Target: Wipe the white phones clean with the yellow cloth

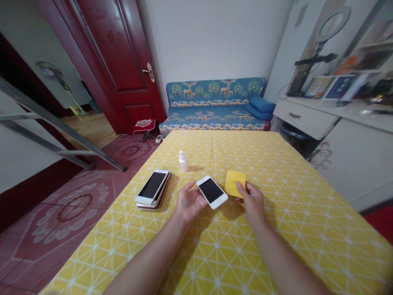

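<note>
The bottom edge is cutting off the left forearm [147,264] and the right forearm [285,266]. The white phone [211,191] is hiding part of the left fingers [196,200]. The right fingers [244,189] are covering a corner of the yellow cloth [235,182]. The top phone [152,185] is hiding most of the stacked phones [150,206], their number not showing. The bottle's [183,162] markings are proving too small to read, and the shelf items [362,61] are blurring.

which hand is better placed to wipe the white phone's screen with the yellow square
Right, probably: the right hand pinches the yellow square beside the white phone, while the left hand is busy holding that phone.
</note>
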A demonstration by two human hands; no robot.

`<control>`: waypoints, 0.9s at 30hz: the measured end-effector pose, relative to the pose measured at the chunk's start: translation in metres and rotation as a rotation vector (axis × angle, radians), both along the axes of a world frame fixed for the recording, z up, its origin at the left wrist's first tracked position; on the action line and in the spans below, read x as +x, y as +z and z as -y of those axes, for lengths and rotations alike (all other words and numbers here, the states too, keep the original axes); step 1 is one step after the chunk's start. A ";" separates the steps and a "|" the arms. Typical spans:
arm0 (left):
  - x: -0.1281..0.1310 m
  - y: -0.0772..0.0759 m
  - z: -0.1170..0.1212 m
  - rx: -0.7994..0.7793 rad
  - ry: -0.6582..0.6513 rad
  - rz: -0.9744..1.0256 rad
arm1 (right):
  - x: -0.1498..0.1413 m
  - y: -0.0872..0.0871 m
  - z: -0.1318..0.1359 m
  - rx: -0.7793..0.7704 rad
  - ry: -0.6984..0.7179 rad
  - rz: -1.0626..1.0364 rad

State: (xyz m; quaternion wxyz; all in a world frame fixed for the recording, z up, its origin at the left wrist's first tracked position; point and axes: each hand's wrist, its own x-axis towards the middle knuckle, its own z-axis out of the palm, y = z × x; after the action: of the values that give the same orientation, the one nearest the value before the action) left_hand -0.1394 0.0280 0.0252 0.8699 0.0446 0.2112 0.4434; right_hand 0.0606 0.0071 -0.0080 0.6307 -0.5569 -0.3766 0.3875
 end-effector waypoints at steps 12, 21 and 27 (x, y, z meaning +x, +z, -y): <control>0.021 -0.007 0.020 0.271 -0.264 0.116 | 0.001 -0.009 -0.004 0.059 -0.064 -0.092; 0.022 -0.012 0.027 0.442 -0.264 -0.020 | 0.004 -0.007 -0.002 0.087 -0.160 -0.143; 0.026 -0.020 0.023 0.628 -0.072 -0.296 | -0.006 0.012 0.012 0.108 -0.056 0.108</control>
State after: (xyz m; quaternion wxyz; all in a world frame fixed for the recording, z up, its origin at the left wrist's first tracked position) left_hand -0.1129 0.0049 0.0047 0.7888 0.3813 0.1865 0.4446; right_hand 0.0542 -0.0045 0.0041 0.6493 -0.5525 -0.4146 0.3180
